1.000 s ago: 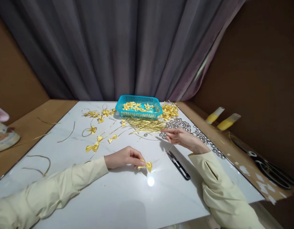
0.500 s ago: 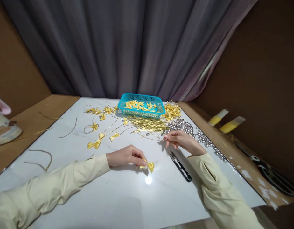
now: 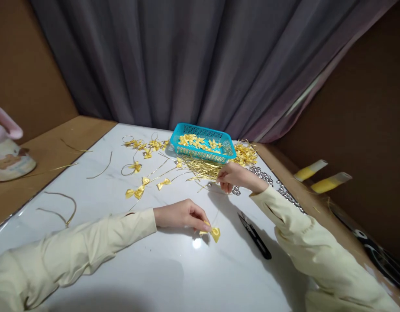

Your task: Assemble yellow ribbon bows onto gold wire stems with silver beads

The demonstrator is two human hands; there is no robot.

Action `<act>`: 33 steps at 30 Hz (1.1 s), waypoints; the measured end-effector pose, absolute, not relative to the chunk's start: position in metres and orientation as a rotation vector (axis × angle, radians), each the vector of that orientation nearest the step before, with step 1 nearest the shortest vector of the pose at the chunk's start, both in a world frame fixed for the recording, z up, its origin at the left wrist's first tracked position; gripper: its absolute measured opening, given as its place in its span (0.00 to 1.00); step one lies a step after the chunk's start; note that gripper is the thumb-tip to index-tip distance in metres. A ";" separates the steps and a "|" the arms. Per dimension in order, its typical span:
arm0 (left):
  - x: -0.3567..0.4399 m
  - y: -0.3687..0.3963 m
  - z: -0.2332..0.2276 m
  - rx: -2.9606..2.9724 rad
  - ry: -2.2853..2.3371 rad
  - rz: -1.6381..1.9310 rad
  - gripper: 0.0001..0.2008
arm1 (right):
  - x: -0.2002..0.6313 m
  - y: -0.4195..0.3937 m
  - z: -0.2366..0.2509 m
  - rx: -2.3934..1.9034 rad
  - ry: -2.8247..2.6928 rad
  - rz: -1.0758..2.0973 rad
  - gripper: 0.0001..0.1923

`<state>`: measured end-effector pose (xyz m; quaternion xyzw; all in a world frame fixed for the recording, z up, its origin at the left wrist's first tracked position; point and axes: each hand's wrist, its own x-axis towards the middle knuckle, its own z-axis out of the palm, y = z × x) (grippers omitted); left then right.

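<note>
Left hand [image 3: 183, 215] pinches the yellow bow [image 3: 213, 232] flat on the counter [image 3: 174, 273]; keep it pinned. Right hand [image 3: 234, 177] pinches a gold wire [image 3: 203, 171] beyond; draw just one strand free.

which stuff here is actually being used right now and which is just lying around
In use: left hand pinching a yellow ribbon bow; right hand at the gold wire bundle.

Lying about: black snips, blue basket, silver beads, loose bows.

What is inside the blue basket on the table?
Inside the blue basket lie small yellow bows. Whatever lies under them cannot be seen, because the near wall and the bows cover the bottom.
</note>
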<state>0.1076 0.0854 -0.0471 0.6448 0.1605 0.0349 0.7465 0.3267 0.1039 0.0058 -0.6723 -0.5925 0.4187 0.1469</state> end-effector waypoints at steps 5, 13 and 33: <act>0.109 0.087 -0.050 1.384 0.318 0.069 0.11 | 0.317 0.121 0.004 -2.080 -1.837 1.184 0.13; 0.110 0.088 -0.050 1.375 0.283 0.073 0.10 | 0.305 0.123 0.003 -2.198 -1.897 1.221 0.15; 0.110 0.088 -0.051 1.371 0.277 0.079 0.12 | 0.300 0.119 0.010 -2.214 -1.896 1.246 0.15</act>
